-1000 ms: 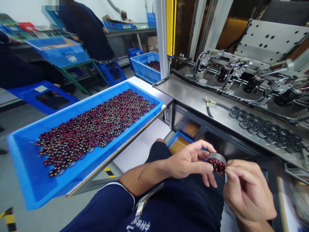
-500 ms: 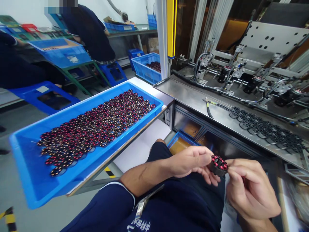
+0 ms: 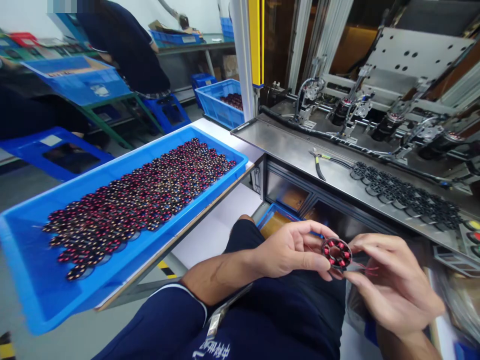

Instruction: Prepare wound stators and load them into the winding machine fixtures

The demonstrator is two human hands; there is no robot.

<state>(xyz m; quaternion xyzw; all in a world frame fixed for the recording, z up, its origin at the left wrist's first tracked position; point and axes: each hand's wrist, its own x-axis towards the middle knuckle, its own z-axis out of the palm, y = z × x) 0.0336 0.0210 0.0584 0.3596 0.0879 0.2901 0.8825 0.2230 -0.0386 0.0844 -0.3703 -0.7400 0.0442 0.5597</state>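
A wound motor stator (image 3: 331, 257), a dark ring with red copper coils, is between my two hands above my lap, its coil face turned up toward me. My left hand (image 3: 288, 252) grips its left side, thumb on the near edge and fingers behind. My right hand (image 3: 397, 282) has its thumb and forefinger at the right rim, the other fingers loosely curled. Thin red lead wires (image 3: 369, 270) stick out from the stator toward my right palm. To the left, a blue tray (image 3: 123, 295) bears many similar stators (image 3: 146, 190) in rows.
On the metal ledge (image 3: 277, 137) lie cutting pliers (image 3: 322, 161) and rows of black ring parts (image 3: 405, 195). Behind it stands a machine (image 3: 390, 115) with several spindles. A yellow-fronted post (image 3: 257, 45) rises at the corner. A seated person (image 3: 123, 47) works at the back left.
The stator has tilted so its coil face shows more fully. My right hand's fingers have spread from a pinch, and the red wires now show. The view has shifted slightly right.
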